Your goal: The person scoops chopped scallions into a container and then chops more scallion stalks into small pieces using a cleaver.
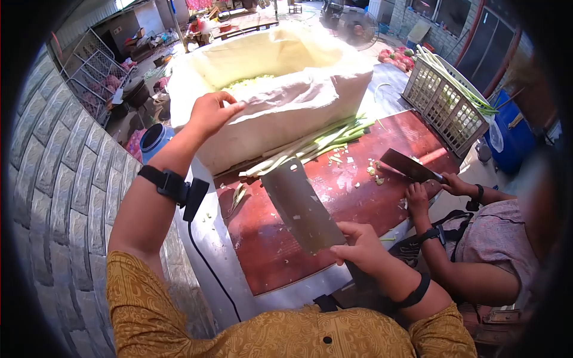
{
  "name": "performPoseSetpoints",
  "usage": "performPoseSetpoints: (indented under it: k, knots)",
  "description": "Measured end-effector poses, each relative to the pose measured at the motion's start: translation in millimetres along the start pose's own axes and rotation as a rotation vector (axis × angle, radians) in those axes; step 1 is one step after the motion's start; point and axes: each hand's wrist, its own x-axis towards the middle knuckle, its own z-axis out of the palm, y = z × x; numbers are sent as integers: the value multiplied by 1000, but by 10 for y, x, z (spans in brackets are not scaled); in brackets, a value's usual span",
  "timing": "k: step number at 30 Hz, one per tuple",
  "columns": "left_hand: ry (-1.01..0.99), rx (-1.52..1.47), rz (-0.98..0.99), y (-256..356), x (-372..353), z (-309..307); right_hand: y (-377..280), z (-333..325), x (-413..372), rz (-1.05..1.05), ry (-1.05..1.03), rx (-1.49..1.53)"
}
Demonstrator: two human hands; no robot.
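My right hand (365, 247) grips a cleaver (301, 206), its broad blade raised over the red chopping board (268, 250) and pointing away to the left. My left hand (210, 113) is at the near left side of a large cloth-lined bin (286, 125), thumb and fingers apart with nothing seen between them. Chopped pale green pieces (248, 82) lie inside the bin. Along the board's far edge, against the bin, lies a bunch of long green onion stalks (325, 142). Small cut scraps are scattered over the board.
At the right, a co-worker's hands (456, 184) are by the board with another cleaver (412, 167). A plastic crate (444, 101) of green stalks stands at the board's far right corner. A brick wall (65, 179) runs along the left, near a blue barrel (156, 140).
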Motion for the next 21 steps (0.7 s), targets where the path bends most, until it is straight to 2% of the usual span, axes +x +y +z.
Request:
performPoseSetpoints:
  k: [2,4,6,8,11,14,15,18,21]
  knots:
    - [-111,-355,24,-105,-401,285,163,-141,-181,51,58,-20]
    - [-391,-511,-148,165,-909,262,284,-239,-359,52,114,-37]
    - [-414,-610,131,17,-1400,527,444,-294,-533,58,187,-38]
    - [-553,-843,-21,64,-1909,532,531,-289,-676,55,223,-46]
    - [-564,-859,-182,151,-2380,312,626,-255,-835,33,239,-40]
    - [-328,-796,-89,234,-2423,-85,703,-239,-926,3,248,-54]
    - [-161,-835,-26,365,-2389,-262,705,-225,-942,-3,247,-60]
    - [231,-763,456,582,-2143,-809,665,-182,-957,-9,239,-73]
    - [547,-620,612,899,-1880,-1275,648,-195,-985,-4,233,-83]
